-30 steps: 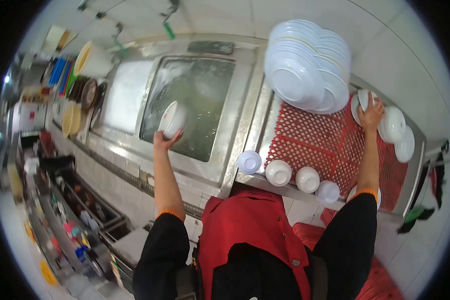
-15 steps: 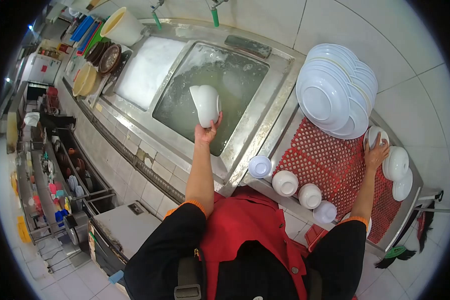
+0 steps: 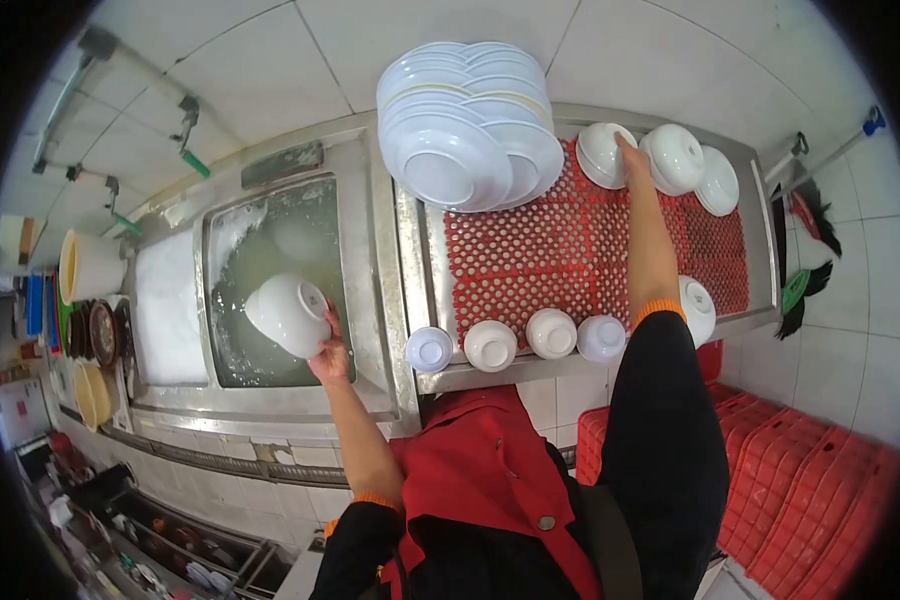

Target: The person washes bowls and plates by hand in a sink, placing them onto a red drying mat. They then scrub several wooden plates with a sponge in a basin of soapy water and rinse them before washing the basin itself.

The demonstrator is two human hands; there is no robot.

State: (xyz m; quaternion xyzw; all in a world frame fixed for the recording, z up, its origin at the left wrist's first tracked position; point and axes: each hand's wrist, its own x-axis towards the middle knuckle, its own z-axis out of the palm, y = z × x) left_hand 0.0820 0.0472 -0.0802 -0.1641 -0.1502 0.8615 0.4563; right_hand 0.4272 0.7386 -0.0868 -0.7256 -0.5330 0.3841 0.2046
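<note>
At 9 o'clock, over the water-filled sink basin (image 3: 361, 300), left hand (image 3: 332, 354) is clamped on tilted nested bowls (image 3: 288, 318); at 2 o'clock, right hand (image 3: 634, 166) touches white bowl (image 3: 599, 156) on red perforated mat (image 3: 540, 260), can't tell if gripping.

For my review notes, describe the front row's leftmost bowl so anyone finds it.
Right of the sink stands a metal counter with a red mat. Small bowls line its near edge. The leftmost bowl looks bluish beside its whiter neighbour.
</note>
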